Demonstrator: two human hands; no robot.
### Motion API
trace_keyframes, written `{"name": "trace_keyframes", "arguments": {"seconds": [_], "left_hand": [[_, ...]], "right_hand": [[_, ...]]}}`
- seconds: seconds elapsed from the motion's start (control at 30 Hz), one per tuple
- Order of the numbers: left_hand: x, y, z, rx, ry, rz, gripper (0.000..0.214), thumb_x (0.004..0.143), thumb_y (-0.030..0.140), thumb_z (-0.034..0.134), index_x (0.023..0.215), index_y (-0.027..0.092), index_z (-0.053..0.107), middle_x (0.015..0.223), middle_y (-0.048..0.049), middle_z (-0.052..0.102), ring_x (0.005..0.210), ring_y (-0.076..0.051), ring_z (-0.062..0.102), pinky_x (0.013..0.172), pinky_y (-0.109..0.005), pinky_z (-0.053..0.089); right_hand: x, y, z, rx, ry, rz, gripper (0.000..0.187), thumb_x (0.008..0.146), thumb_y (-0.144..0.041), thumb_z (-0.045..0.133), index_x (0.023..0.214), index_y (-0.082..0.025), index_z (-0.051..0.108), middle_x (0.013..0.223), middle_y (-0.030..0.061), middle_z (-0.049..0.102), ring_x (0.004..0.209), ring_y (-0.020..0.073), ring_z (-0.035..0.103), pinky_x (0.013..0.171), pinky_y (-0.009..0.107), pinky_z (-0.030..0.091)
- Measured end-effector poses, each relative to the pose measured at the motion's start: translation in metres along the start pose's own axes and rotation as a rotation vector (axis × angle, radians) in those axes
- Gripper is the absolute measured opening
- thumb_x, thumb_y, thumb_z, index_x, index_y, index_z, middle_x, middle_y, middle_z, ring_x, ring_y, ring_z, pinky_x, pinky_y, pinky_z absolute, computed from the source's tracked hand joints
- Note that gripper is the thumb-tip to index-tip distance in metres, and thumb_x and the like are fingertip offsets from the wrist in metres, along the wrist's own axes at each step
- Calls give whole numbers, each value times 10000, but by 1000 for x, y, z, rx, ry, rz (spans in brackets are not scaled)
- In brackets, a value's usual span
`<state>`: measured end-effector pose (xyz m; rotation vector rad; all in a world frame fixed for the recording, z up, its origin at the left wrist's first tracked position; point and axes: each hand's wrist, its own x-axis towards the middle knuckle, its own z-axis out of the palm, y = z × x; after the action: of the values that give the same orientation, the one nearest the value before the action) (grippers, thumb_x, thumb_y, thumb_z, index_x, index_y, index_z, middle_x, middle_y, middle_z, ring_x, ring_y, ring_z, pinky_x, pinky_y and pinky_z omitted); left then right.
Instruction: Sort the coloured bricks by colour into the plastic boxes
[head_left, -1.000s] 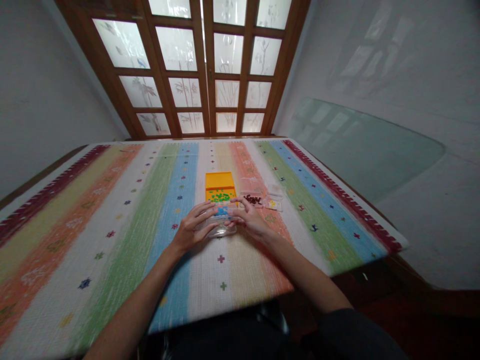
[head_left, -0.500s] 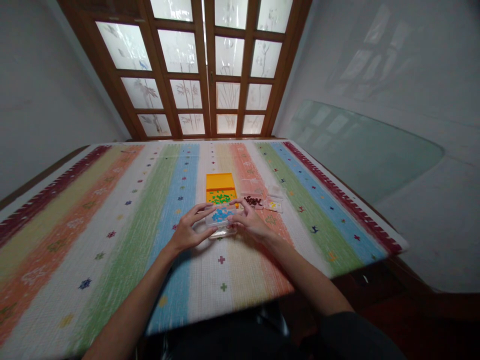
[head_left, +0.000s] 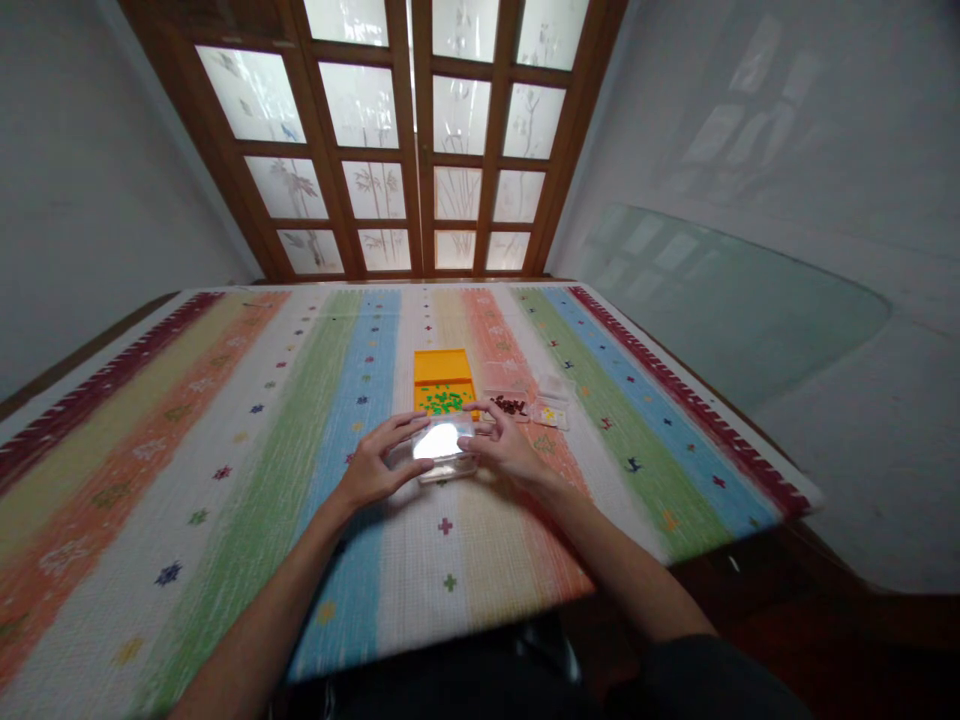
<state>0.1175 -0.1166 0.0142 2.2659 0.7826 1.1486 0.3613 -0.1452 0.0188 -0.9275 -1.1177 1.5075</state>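
A small clear plastic box [head_left: 444,447] sits between both hands on the striped tablecloth [head_left: 225,480]. Its lid is down and glares white, hiding what is inside. My left hand [head_left: 375,465] grips its left side with curled fingers. My right hand [head_left: 504,448] holds its right side, fingertips on the lid. Just beyond stands an open orange box [head_left: 442,372] with several green beads [head_left: 442,401] in it.
To the right of the orange box lie a clear box of dark red beads [head_left: 509,405] and a small clear box with yellow bits [head_left: 549,412]. A wooden glazed door [head_left: 420,140] stands behind the table. The table's right edge [head_left: 720,430] runs close to a glass panel.
The clear lid has swung down over the blue beads, which showed half a second ago. Both hands stayed on the box.
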Motion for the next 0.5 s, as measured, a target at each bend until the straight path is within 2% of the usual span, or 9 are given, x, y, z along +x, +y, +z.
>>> {"name": "trace_keyframes", "arguments": {"seconds": [0.1, 0.2, 0.3, 0.4, 0.5], "left_hand": [[0, -1, -1, 21, 21, 7, 499, 859, 442, 780, 1302, 234, 685, 1288, -132, 707, 1183, -284, 687, 1029, -472, 576], [-1, -2, -2, 29, 38, 1, 521, 833, 465, 802, 1278, 216, 693, 1247, -130, 733, 1130, -275, 715, 988, -447, 603], [-3, -3, -3, 30, 26, -10, 509, 824, 472, 809, 1248, 210, 702, 1230, -128, 743, 1108, -275, 727, 995, -462, 601], [-4, -5, -1, 35, 0, 7, 488, 821, 441, 819, 1234, 209, 703, 1241, -131, 739, 1132, -279, 720, 1012, -483, 589], [-6, -8, 1, 28, -33, 19, 507, 816, 406, 827, 1265, 217, 685, 1253, -133, 733, 1142, -278, 716, 1005, -490, 590]], "right_hand": [[0, 2, -1, -72, -4, -26, 551, 708, -333, 868, 1159, -252, 562, 883, 10, 709, 745, 165, 682, 645, 271, 546], [-1, 0, -5, -270, 24, -114, 495, 746, -366, 844, 1175, -256, 624, 1089, 59, 699, 937, 202, 680, 805, 350, 565], [-3, -4, -15, -494, -2, -203, 476, 755, -406, 848, 1174, -257, 680, 1247, 85, 665, 1097, 247, 641, 972, 442, 511], [-3, -5, -27, -654, -78, -274, 524, 696, -400, 900, 1162, -255, 708, 1223, 89, 678, 1148, 277, 615, 1044, 498, 450], [-2, -5, -36, -732, -143, -331, 526, 683, -377, 915, 1154, -254, 716, 1178, 88, 692, 1107, 274, 625, 1021, 503, 456]]}}
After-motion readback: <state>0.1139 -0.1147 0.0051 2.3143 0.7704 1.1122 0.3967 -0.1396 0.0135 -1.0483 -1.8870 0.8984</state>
